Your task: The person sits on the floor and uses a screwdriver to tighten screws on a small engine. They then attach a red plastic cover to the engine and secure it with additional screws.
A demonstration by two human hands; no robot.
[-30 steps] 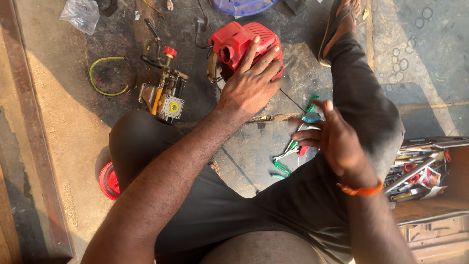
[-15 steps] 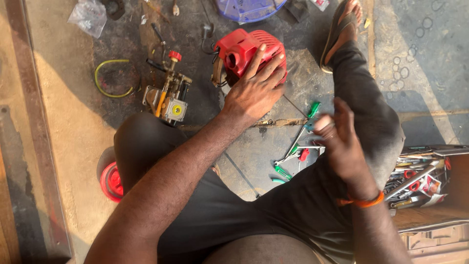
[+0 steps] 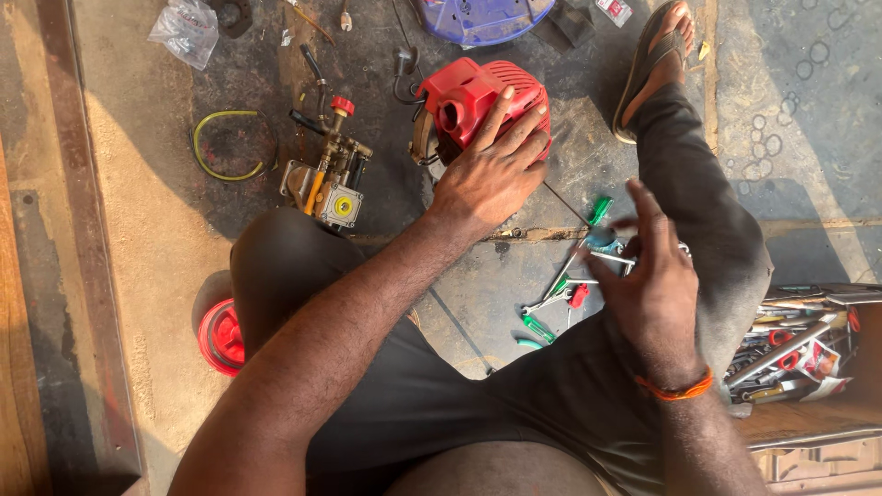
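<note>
On oily concrete floor [image 3: 441,303], between our knees: left hand [image 3: 487,179] lies palm down on red engine cover [image 3: 469,96], fingers spread flat over its top, pressing not gripping. Right hand [image 3: 648,276] hovers, wrist cocked, fingertips pinched on small metal tool [image 3: 614,258]; grip blurred. Green-handled screwdrivers [image 3: 551,303] lie beneath. Brass pump assembly [image 3: 329,179] sits well left.

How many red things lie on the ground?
3, others may be hidden: red engine cover under the left hand, red lid beside the knee, small red-handled tool near the right hand.
</note>
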